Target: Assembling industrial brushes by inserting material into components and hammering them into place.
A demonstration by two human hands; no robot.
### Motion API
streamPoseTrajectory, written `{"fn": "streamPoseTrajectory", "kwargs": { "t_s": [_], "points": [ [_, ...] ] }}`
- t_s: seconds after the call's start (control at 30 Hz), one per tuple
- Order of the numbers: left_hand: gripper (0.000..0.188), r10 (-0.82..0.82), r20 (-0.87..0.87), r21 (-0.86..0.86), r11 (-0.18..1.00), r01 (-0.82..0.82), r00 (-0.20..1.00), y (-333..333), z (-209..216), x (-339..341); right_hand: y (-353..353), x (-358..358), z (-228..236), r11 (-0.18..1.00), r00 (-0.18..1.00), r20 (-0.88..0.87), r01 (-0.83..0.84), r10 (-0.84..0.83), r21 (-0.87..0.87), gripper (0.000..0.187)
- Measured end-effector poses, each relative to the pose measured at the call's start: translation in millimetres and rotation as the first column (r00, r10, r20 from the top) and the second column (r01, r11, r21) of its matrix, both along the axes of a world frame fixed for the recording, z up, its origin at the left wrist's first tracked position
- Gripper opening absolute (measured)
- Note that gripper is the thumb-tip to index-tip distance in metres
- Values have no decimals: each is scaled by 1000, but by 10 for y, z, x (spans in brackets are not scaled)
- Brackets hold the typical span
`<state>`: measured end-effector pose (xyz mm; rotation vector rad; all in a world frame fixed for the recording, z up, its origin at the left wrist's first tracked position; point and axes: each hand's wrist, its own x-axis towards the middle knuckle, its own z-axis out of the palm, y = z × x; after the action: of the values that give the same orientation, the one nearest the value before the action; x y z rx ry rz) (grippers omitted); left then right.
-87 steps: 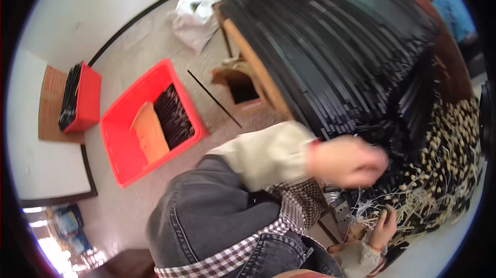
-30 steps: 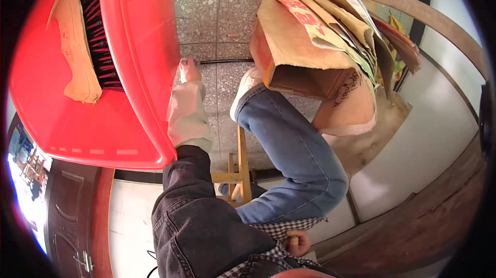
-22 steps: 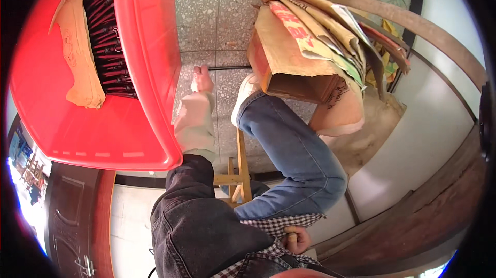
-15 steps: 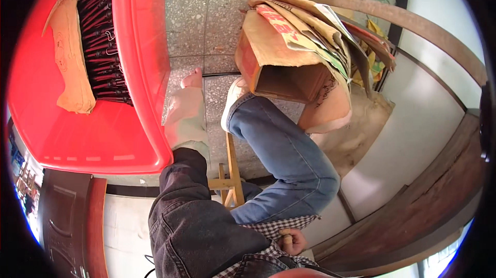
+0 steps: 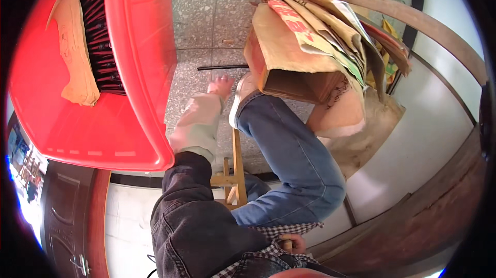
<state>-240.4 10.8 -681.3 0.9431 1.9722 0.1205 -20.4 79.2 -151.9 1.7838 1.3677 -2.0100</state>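
My left hand (image 5: 221, 86) reaches down to the speckled floor, beside my shoe (image 5: 242, 97), with its fingers apart and nothing in them. A thin black rod (image 5: 223, 67) lies on the floor just beyond the fingertips, its right end hidden by a cardboard box. My right hand (image 5: 297, 243) rests near my lap by the checked shirt hem, fingers curled. A tan bit shows at those fingers; what it is, I cannot make out. On the red table (image 5: 103, 133) to the left, several black rod-like parts (image 5: 103, 45) lie in a row beside a torn cardboard strip (image 5: 75, 45).
An open cardboard box (image 5: 289, 79) with flattened cardboard sheets (image 5: 330, 30) stands ahead to the right, close to my shoe. A wooden stool's leg (image 5: 237, 167) rises beside my bent knee. A curved wooden rail (image 5: 413, 17) runs along the right. The red table's edge flanks my left arm.
My left hand has moved right, toward my shoe, and slightly nearer to me. More of the black rod's left end shows. My right hand remains near my lap.
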Motion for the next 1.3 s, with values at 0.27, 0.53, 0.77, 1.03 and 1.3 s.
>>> {"fn": "streamPoseTrajectory", "kwargs": {
  "t_s": [0.27,0.53,0.77,1.03,1.3],
  "points": [
    [28,607,14,265,764,-588,795,-284,-736,728,82,-105,-41,998,991,121,-53,49,29,16],
    [21,716,178,347,595,-724,674,-354,-509,583,116,-203,-62,993,978,194,-90,73,82,16],
    [22,773,-172,209,635,-744,611,-394,-50,-73,115,-287,-113,984,967,241,-121,86,132,17],
    [23,201,-516,-33,967,-254,833,-885,-318,-691,-16,-404,-62,976,961,263,-137,89,171,18],
    [30,-33,-2,-330,944,30,999,-318,971,-650,-179,-364,159,898,956,274,-27,-105,440,19]
  ]
}}
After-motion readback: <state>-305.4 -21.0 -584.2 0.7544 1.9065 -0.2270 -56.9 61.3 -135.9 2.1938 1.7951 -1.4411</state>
